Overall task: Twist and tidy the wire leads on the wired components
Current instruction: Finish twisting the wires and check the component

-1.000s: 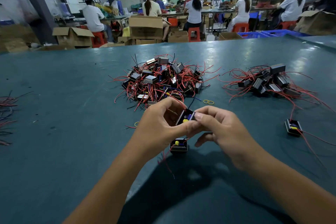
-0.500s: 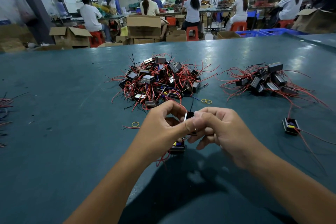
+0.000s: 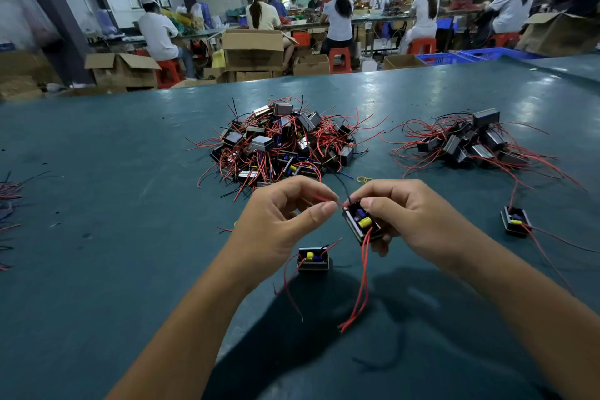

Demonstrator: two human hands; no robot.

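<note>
- right hand (image 3: 407,216) now gripping component (image 3: 363,221), tilted open-side up
- left hand (image 3: 285,217) pinching its red lead (image 3: 328,203) (twisting likely starting)

Teal table (image 3: 97,237) bears component piles (image 3: 279,146), loose components (image 3: 313,259).

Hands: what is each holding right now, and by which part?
Right hand grips the black component by its box body, thumb on the open top. Left hand pinches that component's red lead at its upper end, between thumb and forefinger.
</note>
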